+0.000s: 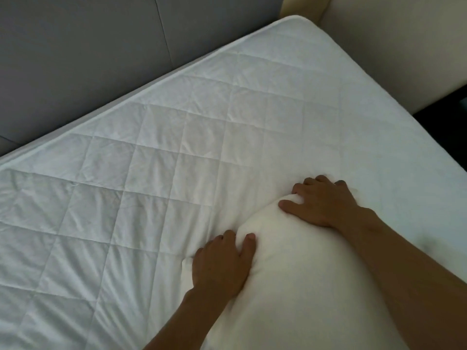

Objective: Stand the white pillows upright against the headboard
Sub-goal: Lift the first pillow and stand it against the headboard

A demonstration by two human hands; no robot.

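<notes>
A plump white pillow (298,269) lies in the lower right of the head view, on the quilted white mattress (156,168). My left hand (222,263) grips its near left edge, fingers curled into the fabric. My right hand (321,200) clasps its far end, fingers wrapped over the top. The grey padded headboard (88,61) runs along the mattress's far edge at the upper left, well apart from the pillow. Only this one pillow is in view; its lower part runs out of the frame.
A beige wall or panel (394,46) stands beyond the mattress's right corner. A dark gap (447,122) shows beside the bed at the right edge. The quilted surface stretches from the pillow to the headboard.
</notes>
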